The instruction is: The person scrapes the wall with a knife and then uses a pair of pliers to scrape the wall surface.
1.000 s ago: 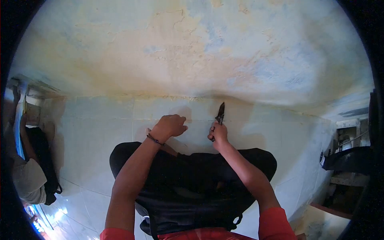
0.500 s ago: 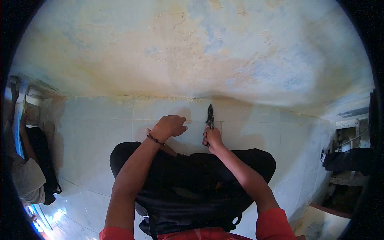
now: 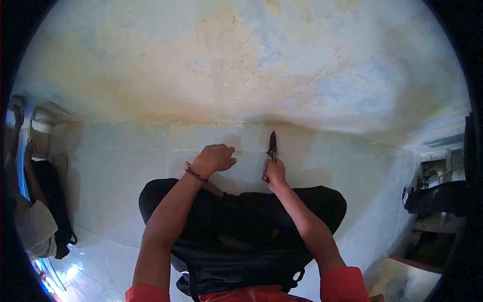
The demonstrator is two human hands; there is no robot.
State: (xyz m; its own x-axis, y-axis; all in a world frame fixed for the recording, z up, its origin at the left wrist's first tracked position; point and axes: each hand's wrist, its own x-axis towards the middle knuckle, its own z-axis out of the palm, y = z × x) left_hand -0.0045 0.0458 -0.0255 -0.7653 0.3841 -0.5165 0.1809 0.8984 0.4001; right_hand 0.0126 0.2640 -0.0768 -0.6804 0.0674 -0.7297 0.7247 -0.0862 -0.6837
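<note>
In my right hand (image 3: 275, 171) is a dark knife (image 3: 272, 143), its pointed blade aimed away from me toward the base of the wall. My fingers wrap round its handle, which they partly hide. The blade hangs over the pale floor tiles. To the left, my left hand (image 3: 215, 157), back side up, is held above the floor in front of my folded legs. Its fingers curl loosely, with the thumb apart from them, and I see nothing in it. A dark beaded bracelet (image 3: 196, 174) circles that wrist.
A stained wall (image 3: 241, 70) with peeling paint rises in front, meeting the tiled floor (image 3: 121, 186). At the left edge another person (image 3: 37, 221) sits. Dark cloth (image 3: 437, 199) and a shelf-like frame (image 3: 437, 228) are at the right. My black trousers (image 3: 236, 216) cover my crossed legs.
My right hand has shifted slightly to the right with the knife, which has turned a little in the grip. My left hand has hardly moved.
</note>
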